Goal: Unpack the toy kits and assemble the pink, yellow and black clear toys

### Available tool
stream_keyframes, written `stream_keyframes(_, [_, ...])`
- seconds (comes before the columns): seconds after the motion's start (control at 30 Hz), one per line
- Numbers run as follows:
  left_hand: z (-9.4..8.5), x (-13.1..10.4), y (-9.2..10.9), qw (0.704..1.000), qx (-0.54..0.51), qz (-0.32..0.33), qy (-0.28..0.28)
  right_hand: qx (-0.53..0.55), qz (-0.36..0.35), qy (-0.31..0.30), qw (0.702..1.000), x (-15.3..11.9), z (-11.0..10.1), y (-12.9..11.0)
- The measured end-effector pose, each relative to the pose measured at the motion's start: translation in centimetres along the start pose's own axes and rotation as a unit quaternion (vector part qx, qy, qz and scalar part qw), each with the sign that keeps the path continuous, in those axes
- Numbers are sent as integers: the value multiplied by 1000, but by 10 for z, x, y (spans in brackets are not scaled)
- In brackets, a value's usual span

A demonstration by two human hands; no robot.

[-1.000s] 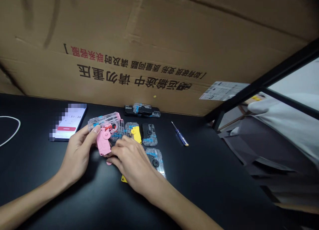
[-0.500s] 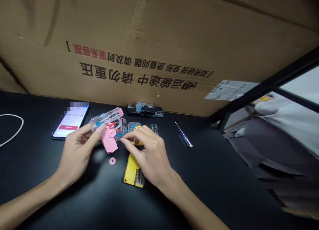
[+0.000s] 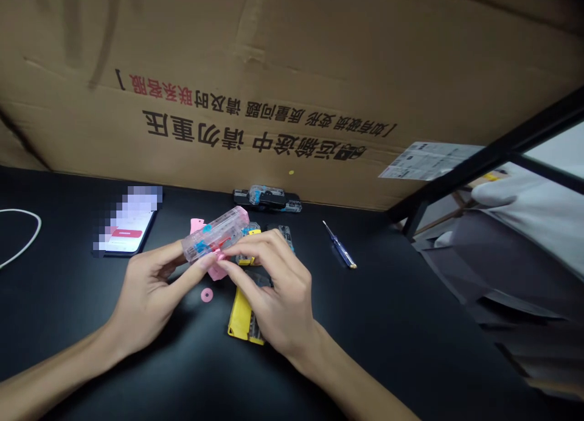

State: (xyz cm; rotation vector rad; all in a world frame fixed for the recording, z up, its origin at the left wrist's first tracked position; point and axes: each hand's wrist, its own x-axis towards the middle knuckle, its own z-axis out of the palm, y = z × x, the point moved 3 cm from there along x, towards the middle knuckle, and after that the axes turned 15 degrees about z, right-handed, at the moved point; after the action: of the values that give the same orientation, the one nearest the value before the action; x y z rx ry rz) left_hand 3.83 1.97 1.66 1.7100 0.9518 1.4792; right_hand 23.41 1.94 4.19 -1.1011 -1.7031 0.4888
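In the head view, my left hand (image 3: 152, 293) grips a toy pistol (image 3: 219, 229) with a clear barrel, blue and red inner parts and a pink handle. The thumb and fingertips of my right hand (image 3: 278, 287) pinch at its pink part near the trigger area; those fingertips touch the toy. A small pink ring (image 3: 207, 295) lies on the black table just below. Partly under my right hand is a yellow and clear toy piece (image 3: 240, 317). Another pink piece (image 3: 197, 225) shows behind the barrel.
A phone (image 3: 130, 223) and a white cable (image 3: 39, 226) lie at the left. Black and clear toy parts (image 3: 269, 198) sit against the cardboard box (image 3: 274, 56). A blue screwdriver (image 3: 340, 247) is at the right, near a black metal frame (image 3: 413, 217).
The toy pistol has turned and shifted right, its barrel now covering much of the handle. My right fingertips have come onto its pink part.
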Motion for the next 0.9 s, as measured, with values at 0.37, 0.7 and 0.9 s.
stream_keyframes(0.37, [-7, -1, 1, 987, 108, 114, -44, -3, 9, 1, 1000, -5, 0, 9])
stream_keyframes(0.7, [-7, -2, 1, 977, 133, 158, -56, 49, 36, -4, 998, -4, 0, 12])
stream_keyframes(0.9, [-6, -1, 1, 976, 136, 161, -63, 80, 55, -6, 995, -3, -1, 13])
